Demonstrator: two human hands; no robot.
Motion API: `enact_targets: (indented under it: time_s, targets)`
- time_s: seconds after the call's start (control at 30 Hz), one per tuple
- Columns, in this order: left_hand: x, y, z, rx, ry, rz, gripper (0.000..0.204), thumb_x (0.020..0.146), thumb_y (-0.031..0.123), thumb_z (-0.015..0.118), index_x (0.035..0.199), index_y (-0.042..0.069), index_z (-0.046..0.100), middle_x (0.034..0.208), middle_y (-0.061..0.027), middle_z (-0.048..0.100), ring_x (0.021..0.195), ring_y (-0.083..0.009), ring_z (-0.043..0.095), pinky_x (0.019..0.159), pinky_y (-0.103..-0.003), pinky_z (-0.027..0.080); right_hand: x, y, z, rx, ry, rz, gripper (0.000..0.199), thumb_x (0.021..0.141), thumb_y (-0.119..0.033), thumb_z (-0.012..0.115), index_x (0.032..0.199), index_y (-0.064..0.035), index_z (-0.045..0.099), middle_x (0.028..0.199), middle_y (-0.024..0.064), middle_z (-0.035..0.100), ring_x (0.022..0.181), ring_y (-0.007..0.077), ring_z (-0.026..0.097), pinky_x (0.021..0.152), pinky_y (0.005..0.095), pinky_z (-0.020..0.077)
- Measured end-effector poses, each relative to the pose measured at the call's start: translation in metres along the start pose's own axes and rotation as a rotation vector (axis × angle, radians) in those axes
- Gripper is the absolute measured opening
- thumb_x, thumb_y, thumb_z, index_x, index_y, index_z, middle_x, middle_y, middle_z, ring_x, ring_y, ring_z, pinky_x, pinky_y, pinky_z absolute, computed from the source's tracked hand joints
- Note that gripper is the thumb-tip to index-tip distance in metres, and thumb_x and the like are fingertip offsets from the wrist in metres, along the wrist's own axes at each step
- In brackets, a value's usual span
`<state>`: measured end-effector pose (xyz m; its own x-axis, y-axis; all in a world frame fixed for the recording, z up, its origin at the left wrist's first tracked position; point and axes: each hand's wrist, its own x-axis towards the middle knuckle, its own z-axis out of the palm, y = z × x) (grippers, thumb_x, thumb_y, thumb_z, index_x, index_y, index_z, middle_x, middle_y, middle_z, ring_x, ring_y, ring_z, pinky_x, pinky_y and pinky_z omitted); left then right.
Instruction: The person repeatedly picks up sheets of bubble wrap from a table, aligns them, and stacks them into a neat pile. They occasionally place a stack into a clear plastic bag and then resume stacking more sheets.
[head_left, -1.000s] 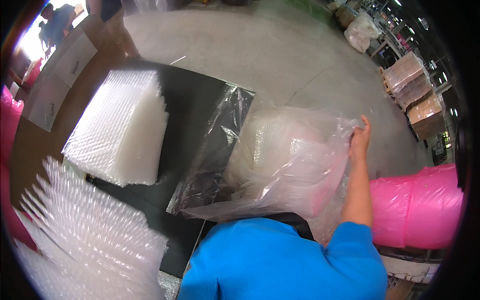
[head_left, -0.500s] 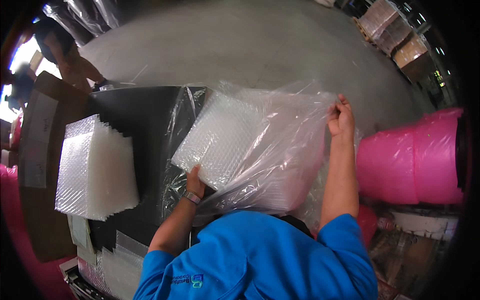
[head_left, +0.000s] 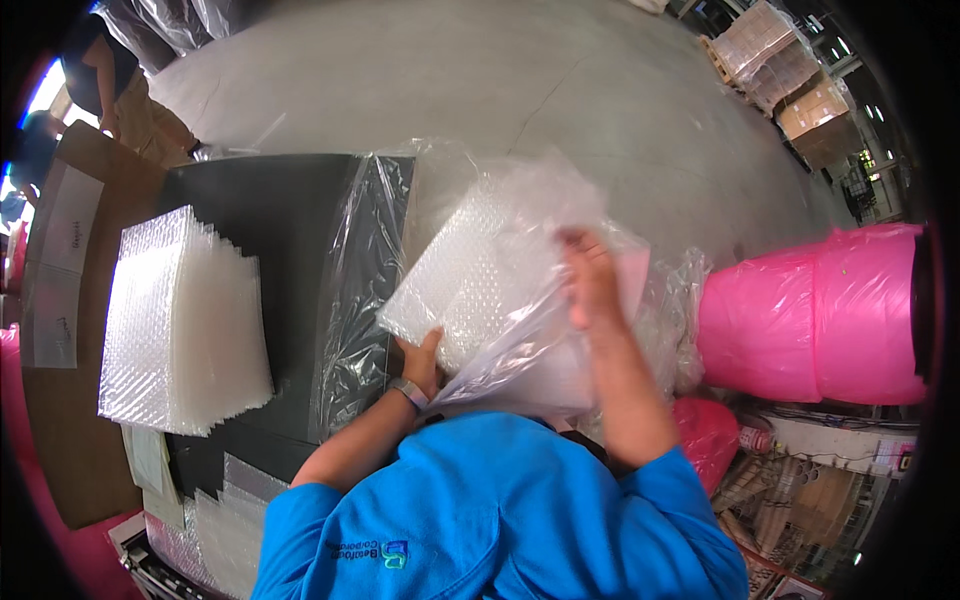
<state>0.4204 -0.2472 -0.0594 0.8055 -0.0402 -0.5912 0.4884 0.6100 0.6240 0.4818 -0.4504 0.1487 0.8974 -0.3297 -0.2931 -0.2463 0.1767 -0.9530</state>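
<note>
A stack of bubble wrap sheets or pouches [head_left: 450,265] lies tilted in front of me, partly inside a large clear plastic bag [head_left: 530,345]. My left hand [head_left: 421,364] grips the stack's near left corner, thumb on top. Over the right part of the stack, my right hand [head_left: 594,280] is smeared by motion; its fingers look curled on the bag's film, which folds over the sheets. Part of the stack is hidden under the film and the right hand.
Another fanned bubble wrap stack [head_left: 180,330] stands left on the black tabletop [head_left: 290,230], beside a cardboard box [head_left: 95,420]. Pink wrapped rolls [head_left: 810,320] are at right. Loaded pallets [head_left: 765,50] stand far right; a person [head_left: 115,80] is far left.
My right hand has swung left and nearer, drawing the clear film over the sheets. The stack and my left hand have shifted slightly right.
</note>
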Motion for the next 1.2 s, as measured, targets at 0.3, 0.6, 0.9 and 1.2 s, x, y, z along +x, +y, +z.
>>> enact_targets:
  time_s: [0.3, 0.6, 0.9, 1.2]
  targets:
    - [0.000, 0.026, -0.017, 0.091, -0.117, -0.249, 0.057, 0.085, 0.025, 0.054, 0.131, 0.015, 0.021, 0.129, -0.0120, 0.035, 0.118, -0.0311, 0.037, 0.089, -0.052, 0.038, -0.071, -0.114, -0.019, 0.411, -0.048, -0.557, 0.024, 0.081, -0.010, 0.050, 0.104, -0.0028, 0.049, 0.084, 0.0069, 0.058, 0.068, 0.0149, 0.058, 0.060, 0.0251, 0.0502]
    - [-0.045, 0.078, -0.060, 0.741, -0.596, -0.702, 0.082, 0.079, 0.065, 0.041, 0.136, 0.008, 0.025, 0.138, -0.0135, 0.030, 0.126, -0.0258, 0.030, 0.102, -0.039, 0.026, -0.051, -0.090, -0.089, -0.077, -0.677, -0.215, 0.074, 0.066, -0.052, 0.070, 0.107, 0.0060, 0.053, 0.094, 0.0074, 0.059, 0.082, 0.0124, 0.055, 0.073, 0.0240, 0.0428]
    - [-0.105, 0.088, -0.083, 1.018, -0.647, -0.605, 0.026, 0.084, 0.016, 0.056, 0.107, 0.004, 0.056, 0.106, -0.0063, 0.055, 0.098, -0.0142, 0.049, 0.083, -0.030, 0.040, 0.163, -0.049, 0.000, -0.559, -0.308, -0.518, 0.089, 0.074, -0.058, 0.058, 0.136, -0.0032, 0.025, 0.135, 0.0231, 0.031, 0.128, 0.0300, 0.025, 0.104, 0.0368, 0.0197]
    - [-0.149, 0.048, -0.066, 0.765, 0.041, 0.156, 0.012, 0.090, 0.013, 0.048, 0.088, 0.004, 0.055, 0.084, -0.0003, 0.058, 0.077, -0.0086, 0.049, 0.071, -0.025, 0.041, 0.205, 0.129, 0.064, -1.197, -0.281, -0.335, 0.065, 0.078, -0.049, 0.056, 0.119, -0.0016, 0.038, 0.117, 0.0184, 0.041, 0.108, 0.0251, 0.037, 0.092, 0.0339, 0.0303]
